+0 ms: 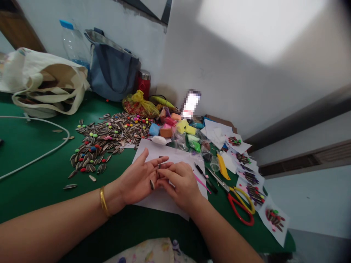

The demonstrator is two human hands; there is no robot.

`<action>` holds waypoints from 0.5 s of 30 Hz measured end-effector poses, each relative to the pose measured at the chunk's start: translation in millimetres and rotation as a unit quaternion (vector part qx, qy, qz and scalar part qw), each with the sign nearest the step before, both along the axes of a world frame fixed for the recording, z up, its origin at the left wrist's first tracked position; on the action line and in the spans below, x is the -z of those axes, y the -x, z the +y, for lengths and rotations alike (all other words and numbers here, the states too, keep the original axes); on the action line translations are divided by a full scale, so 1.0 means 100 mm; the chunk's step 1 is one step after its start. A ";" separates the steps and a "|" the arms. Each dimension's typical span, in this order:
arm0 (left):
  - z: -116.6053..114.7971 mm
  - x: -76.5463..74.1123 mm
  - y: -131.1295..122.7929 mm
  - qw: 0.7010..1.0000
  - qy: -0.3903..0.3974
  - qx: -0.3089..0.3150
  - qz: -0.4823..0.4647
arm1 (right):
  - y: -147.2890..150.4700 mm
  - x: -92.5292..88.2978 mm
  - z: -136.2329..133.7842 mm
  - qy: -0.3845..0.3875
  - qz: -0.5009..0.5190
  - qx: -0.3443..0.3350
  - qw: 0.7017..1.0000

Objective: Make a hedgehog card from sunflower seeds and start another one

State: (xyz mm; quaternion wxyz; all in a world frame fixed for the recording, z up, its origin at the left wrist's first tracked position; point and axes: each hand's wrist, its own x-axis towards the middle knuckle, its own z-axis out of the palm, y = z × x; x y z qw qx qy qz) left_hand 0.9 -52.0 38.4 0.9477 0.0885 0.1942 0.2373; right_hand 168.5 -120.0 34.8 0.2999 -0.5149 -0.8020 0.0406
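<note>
My left hand (137, 180) lies palm up with its fingers stretched out over a sheet of white paper (167, 204). A striped sunflower seed (152, 184) rests on its palm near the finger bases. My right hand (179, 184) meets the left fingers, thumb and index pinched on a small dark sunflower seed (159, 166), which is partly hidden. Beyond the left hand spreads a pile of striped sunflower seeds (109, 133) mixed with red, green, yellow and blue pieces.
Soft clay packs (166, 132) lie behind the paper. Scissors (238, 204), a yellow cutter (223, 167) and a black pen (205, 177) sit at right, beside cards bearing seeds (274, 219). Bags (112, 69), a red flask (144, 82) and a lit phone (191, 104) stand behind.
</note>
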 end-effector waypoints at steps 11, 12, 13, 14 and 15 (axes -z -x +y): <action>-0.09 0.00 -0.03 0.975 -0.157 0.049 0.147 | -0.09 -0.06 -0.01 -0.046 0.085 0.068 0.993; -0.10 0.01 -0.03 0.965 -0.189 0.064 0.173 | -0.10 -0.08 0.00 -0.049 0.093 0.071 0.992; -0.10 0.02 -0.03 0.955 -0.213 0.080 0.190 | -0.11 -0.09 0.00 -0.050 0.100 0.068 0.991; -0.10 0.03 -0.02 0.948 -0.229 0.093 0.200 | -0.12 -0.10 0.00 -0.048 0.106 0.063 0.991; -0.10 0.04 -0.02 0.944 -0.238 0.103 0.205 | -0.11 -0.11 0.00 -0.044 0.113 0.058 0.991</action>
